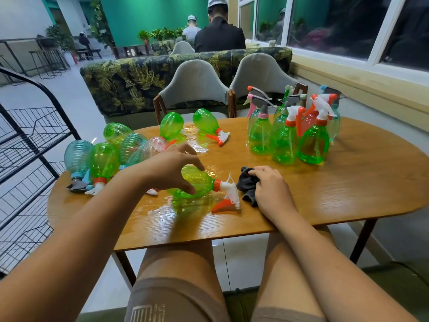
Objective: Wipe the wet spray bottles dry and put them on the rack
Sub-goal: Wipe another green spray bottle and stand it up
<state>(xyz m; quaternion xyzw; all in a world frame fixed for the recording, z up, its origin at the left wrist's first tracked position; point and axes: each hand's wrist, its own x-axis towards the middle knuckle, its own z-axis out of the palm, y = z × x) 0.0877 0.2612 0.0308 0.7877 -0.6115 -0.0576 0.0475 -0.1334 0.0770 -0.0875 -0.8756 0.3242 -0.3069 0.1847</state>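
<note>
Left hand (173,162) grips a lying green bottle (197,182) on the wet table (325,194); right hand (270,185) clutches the dark cloth (248,184). Toppled bottles (104,156) crowd left beside the wire rack (30,145); upright bottles (292,133) stand right.

You're sat at an oval wooden table (348,182), two grey chairs (195,84) tucked in across from you. Behind them runs a leaf-print sofa back (130,82), then a green wall (151,15). White-framed windows (325,26) line your right; pale floor (67,89) stretches away left.
</note>
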